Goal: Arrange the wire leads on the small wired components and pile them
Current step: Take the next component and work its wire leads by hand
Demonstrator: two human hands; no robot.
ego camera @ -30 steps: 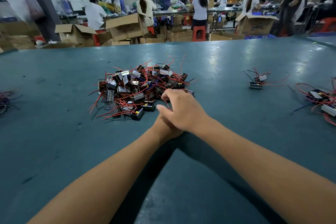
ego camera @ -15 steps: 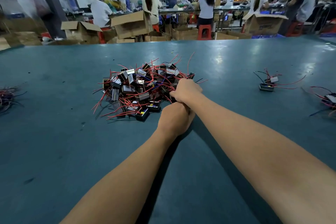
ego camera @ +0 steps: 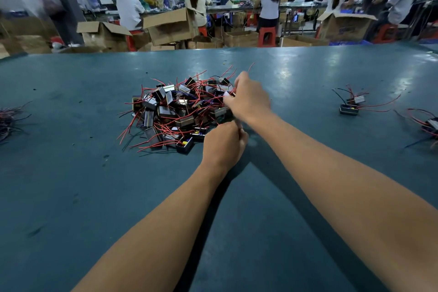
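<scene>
Teal table point(ego camera: 71, 173) bare nearside; both hands crowd pile point(ego camera: 175, 111) right edge.

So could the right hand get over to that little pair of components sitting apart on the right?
Probably yes. The right hand is at the big pile, and only bare table lies between it and the small pair, with nothing blocking.

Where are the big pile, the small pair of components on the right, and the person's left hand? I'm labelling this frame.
big pile point(ego camera: 180, 111): head view, on a component near its middle.
small pair of components point(ego camera: 349, 109): head view, on the nearer black box.
left hand point(ego camera: 222, 144): head view, back of hand.
</scene>
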